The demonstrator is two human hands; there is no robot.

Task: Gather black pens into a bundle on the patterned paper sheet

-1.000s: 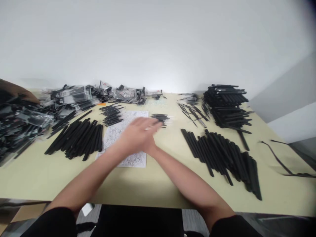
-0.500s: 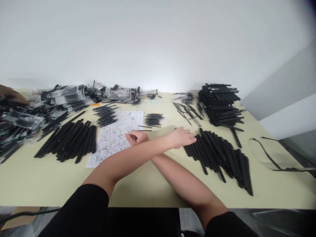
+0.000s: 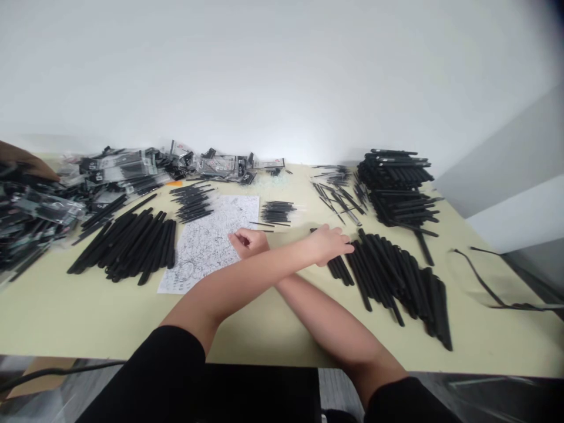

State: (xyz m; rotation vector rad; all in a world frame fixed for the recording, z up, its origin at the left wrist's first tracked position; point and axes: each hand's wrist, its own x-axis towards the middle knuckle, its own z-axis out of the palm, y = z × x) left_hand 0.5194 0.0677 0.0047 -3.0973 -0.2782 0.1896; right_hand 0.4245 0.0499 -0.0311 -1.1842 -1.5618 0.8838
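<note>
My forearms cross, the left one over the right. My left hand (image 3: 329,244) reaches to the right and lies over the upper ends of a few slim black sticks (image 3: 340,271), fingers bent and slightly apart. Beside them spreads a fanned row of thicker-looking black sticks (image 3: 396,276). My right hand (image 3: 249,242) is curled closed at the right edge of a printed sheet of paper (image 3: 211,241); a dark hollow shows inside, and I cannot see what it holds. Just behind it lies a small bundle of thin black sticks (image 3: 277,212).
Another fan of black sticks (image 3: 132,247) lies on the left. Clear plastic packets (image 3: 123,167) heap along the back left. A tall stack of black sticks (image 3: 396,182) stands back right, near loose thin sticks (image 3: 337,197). Glasses (image 3: 489,288) rest at the table's right.
A gap has opened between the few sticks under my left hand and the rest of the row; they have shifted left. My right hand stays closed. The camera view has moved slightly.
</note>
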